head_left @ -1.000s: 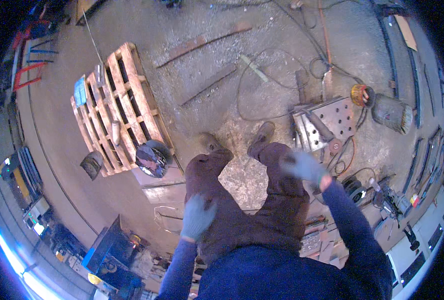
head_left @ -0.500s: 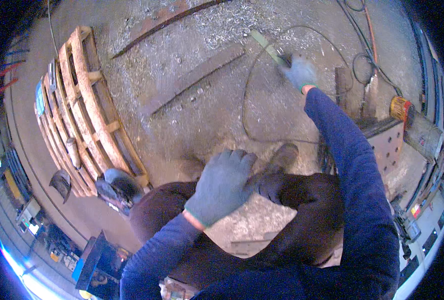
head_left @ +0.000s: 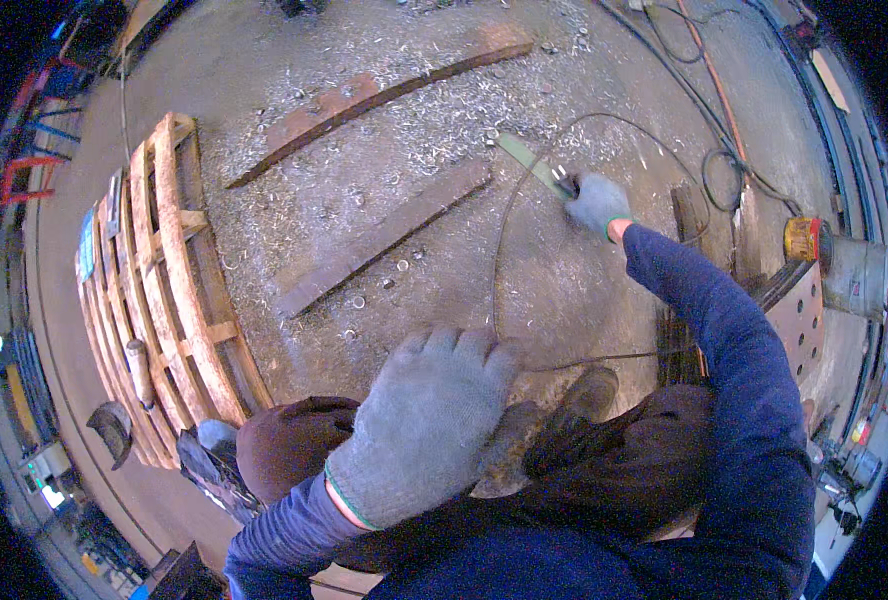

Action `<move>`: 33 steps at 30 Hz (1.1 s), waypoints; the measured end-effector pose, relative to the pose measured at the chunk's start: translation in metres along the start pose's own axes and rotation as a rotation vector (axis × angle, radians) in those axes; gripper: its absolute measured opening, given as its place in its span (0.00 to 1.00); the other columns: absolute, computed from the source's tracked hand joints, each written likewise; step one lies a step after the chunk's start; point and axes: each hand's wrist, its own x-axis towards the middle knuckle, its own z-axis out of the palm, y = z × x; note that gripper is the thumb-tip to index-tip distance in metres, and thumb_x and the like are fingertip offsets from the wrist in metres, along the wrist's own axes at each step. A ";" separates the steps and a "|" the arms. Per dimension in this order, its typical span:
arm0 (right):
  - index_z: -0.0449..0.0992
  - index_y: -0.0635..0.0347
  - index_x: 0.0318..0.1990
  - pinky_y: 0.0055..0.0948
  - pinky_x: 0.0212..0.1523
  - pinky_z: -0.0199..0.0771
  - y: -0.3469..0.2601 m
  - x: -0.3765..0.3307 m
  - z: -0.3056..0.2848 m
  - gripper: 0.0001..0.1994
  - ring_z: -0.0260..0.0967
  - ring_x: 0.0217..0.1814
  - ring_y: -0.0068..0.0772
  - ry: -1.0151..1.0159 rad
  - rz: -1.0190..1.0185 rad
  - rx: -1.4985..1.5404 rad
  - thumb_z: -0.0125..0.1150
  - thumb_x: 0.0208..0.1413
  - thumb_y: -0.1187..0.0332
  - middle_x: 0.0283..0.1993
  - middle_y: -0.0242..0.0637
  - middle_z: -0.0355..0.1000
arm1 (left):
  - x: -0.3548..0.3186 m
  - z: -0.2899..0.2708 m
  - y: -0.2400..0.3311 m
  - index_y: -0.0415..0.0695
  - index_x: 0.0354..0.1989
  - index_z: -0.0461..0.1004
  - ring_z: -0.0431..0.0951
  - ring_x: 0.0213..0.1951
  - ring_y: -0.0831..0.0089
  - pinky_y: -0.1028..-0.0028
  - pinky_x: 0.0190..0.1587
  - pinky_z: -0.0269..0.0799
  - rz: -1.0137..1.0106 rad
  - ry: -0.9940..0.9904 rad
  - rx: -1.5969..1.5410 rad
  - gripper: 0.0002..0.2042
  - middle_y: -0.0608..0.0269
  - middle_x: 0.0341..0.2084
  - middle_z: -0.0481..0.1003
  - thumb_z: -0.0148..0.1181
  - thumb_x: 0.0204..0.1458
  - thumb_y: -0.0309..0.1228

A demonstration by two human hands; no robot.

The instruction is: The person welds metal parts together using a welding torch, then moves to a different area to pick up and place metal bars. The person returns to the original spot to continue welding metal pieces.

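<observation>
My right hand [head_left: 598, 205], in a grey knitted glove, is stretched far forward over the floor. Its fingers are closed round the near end of a flat green strip [head_left: 526, 160]; what kind of tool this is does not show. The strip's far tip reaches a heap of metal shavings [head_left: 444, 120]. By the fingers is a small dark piece with pale prongs, partly hidden. My left hand [head_left: 424, 420], gloved alike, lies back upward in front of my legs, fingers extended, holding nothing that I can see.
Two long rusty steel bars [head_left: 389, 235] lie among shavings and small metal rings. A wooden pallet [head_left: 179, 270] stands on the left. A thin cable [head_left: 497, 240] loops over the floor beneath the green strip. On the right are hoses [head_left: 709, 90] and a perforated steel block [head_left: 796, 325].
The view has shifted, so the floor sits lower in the picture and more shows at the far side. My left hand appears larger and nearer. My right hand still grips the green strip.
</observation>
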 end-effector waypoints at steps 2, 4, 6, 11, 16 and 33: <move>0.83 0.57 0.45 0.51 0.47 0.80 -0.009 -0.005 -0.003 0.19 0.81 0.45 0.56 -0.059 0.033 -0.009 0.65 0.50 0.54 0.42 0.51 0.82 | -0.008 -0.002 0.003 0.39 0.47 0.75 0.78 0.45 0.54 0.58 0.48 0.74 -0.013 0.064 0.011 0.21 0.51 0.38 0.76 0.66 0.53 0.43; 0.83 0.58 0.44 0.51 0.46 0.80 -0.020 -0.007 -0.007 0.20 0.81 0.44 0.57 -0.061 0.027 -0.026 0.65 0.51 0.53 0.42 0.52 0.81 | -0.021 -0.002 0.004 0.38 0.48 0.75 0.78 0.45 0.54 0.58 0.48 0.73 -0.093 0.024 0.029 0.22 0.51 0.39 0.76 0.66 0.53 0.43; 0.83 0.60 0.44 0.51 0.45 0.80 -0.015 -0.008 -0.007 0.22 0.81 0.43 0.57 -0.060 0.016 -0.049 0.64 0.51 0.51 0.42 0.53 0.81 | -0.027 -0.003 0.009 0.38 0.49 0.75 0.78 0.44 0.53 0.58 0.47 0.74 -0.110 -0.005 0.063 0.23 0.51 0.39 0.76 0.66 0.54 0.44; 0.83 0.62 0.42 0.52 0.45 0.80 -0.006 0.001 0.003 0.23 0.81 0.43 0.58 -0.048 0.007 -0.027 0.64 0.51 0.49 0.42 0.55 0.81 | -0.028 -0.005 0.022 0.39 0.49 0.74 0.78 0.45 0.53 0.57 0.47 0.74 -0.042 0.070 0.049 0.23 0.51 0.39 0.76 0.65 0.54 0.44; 0.81 0.66 0.44 0.53 0.47 0.79 -0.009 -0.007 0.004 0.24 0.80 0.45 0.61 -0.005 -0.120 0.028 0.63 0.52 0.51 0.43 0.59 0.80 | -0.029 -0.001 0.033 0.39 0.49 0.74 0.77 0.46 0.54 0.58 0.48 0.73 -0.026 -0.010 0.068 0.23 0.51 0.40 0.75 0.66 0.53 0.44; 0.78 0.60 0.42 0.41 0.38 0.72 0.256 0.037 -0.225 0.13 0.72 0.40 0.41 0.728 0.096 0.688 0.60 0.62 0.58 0.39 0.42 0.74 | -0.036 -0.012 0.054 0.40 0.55 0.73 0.75 0.51 0.48 0.55 0.53 0.73 -0.041 -0.020 0.005 0.25 0.48 0.48 0.75 0.67 0.52 0.41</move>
